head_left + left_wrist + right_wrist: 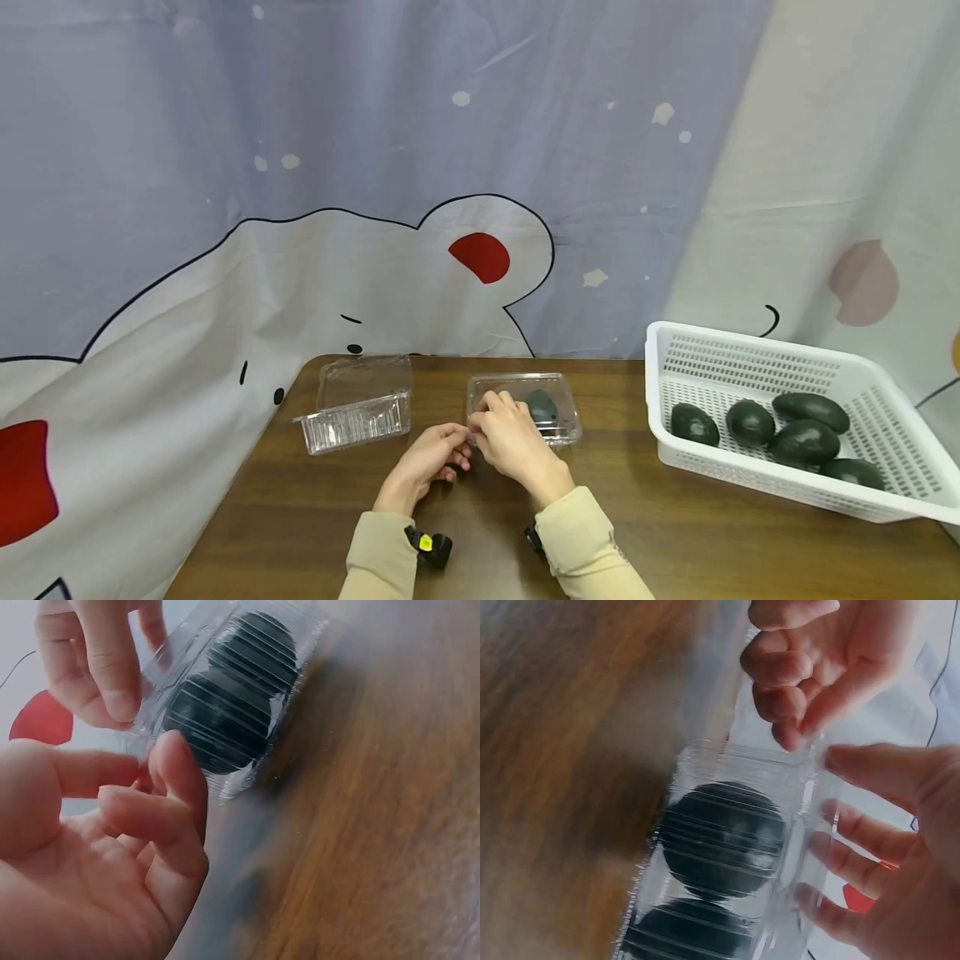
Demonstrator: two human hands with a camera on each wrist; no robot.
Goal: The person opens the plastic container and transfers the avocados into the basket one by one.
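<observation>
On the table (315, 517), left of the white basket (885, 500), both hands are working a clear clamshell box (558, 400) holding dark avocados (724, 836): right hand (510, 437) fingers are steadying its lid, left hand (431, 458) fingers are pinching its near corner.

Two bare hands, left hand (427, 462) and right hand (510, 437). Long beige sleeves (585, 542) to wrists, cuffs snug. Small black device (429, 546) strapped at left wrist, yellow dot marking on it. Black strap edge at right wrist (534, 537).
</observation>
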